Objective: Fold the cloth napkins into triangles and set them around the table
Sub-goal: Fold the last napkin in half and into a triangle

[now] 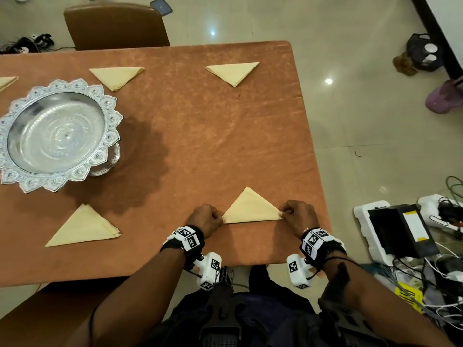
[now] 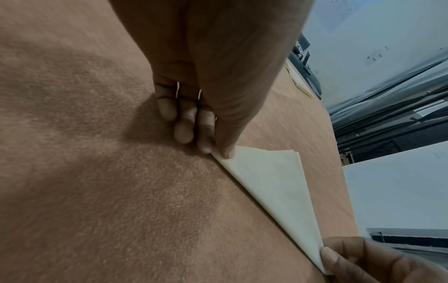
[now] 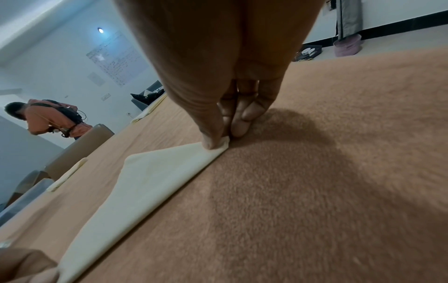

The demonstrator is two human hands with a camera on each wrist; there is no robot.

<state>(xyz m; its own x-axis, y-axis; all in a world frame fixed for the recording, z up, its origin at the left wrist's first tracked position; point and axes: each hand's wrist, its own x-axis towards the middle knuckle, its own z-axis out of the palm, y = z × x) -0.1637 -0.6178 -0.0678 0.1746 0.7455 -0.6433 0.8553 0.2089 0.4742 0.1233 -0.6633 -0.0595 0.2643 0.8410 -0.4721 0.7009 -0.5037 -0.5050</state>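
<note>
Folded napkin (image 1: 250, 209), a triangle with its long edge toward the near table (image 1: 225, 136) edge, close to the right corner; left hand (image 1: 206, 216) pinches its left tip between thumb and curled fingers, right hand (image 1: 298, 212) its right tip likewise. No legible writing; wristbands carry only black-and-white square markers. Bare tablecloth lies between the napkin and the bowl (image 1: 56, 135).

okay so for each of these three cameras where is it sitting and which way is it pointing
Head: worn on the head, facing forward and down at the table; both forearms, left hand and right hand show.
Left wrist: looks along the left hand at its grip on the napkin corner.
Right wrist: looks along the right hand at the opposite corner.
Shared: all three show this napkin, pinched at both ends.
</note>
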